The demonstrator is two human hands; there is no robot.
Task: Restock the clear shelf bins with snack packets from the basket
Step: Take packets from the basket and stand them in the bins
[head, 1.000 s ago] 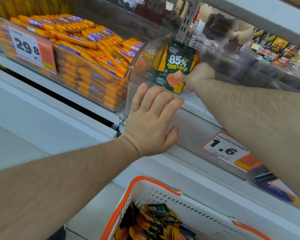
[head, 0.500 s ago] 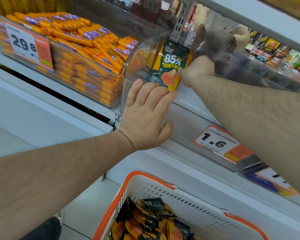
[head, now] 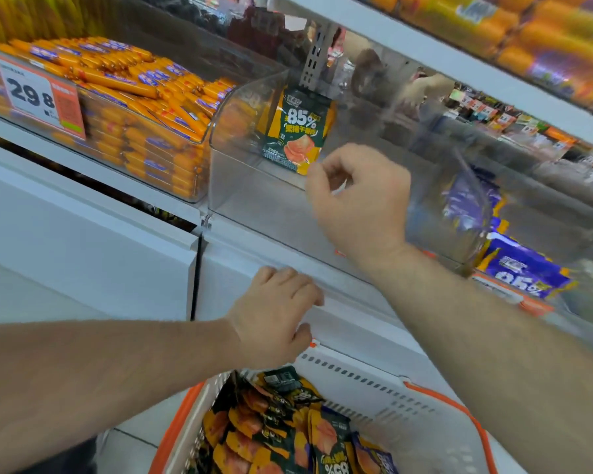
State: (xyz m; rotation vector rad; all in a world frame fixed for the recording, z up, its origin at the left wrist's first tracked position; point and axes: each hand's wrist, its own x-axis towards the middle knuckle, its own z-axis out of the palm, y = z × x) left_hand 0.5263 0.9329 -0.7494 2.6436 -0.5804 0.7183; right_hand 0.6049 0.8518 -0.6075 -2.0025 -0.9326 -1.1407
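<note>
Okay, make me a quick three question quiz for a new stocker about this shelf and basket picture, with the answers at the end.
1. True or false: the green and yellow packet stands alone in the clear middle bin.
2. Which hand is nearer the basket? A left hand B right hand
3. Fill in: the price tag on the orange sausage bin reads ____.

Key: 1 true. 2 A. 3 29.8; the digits 298 are plain, the point is assumed.
</note>
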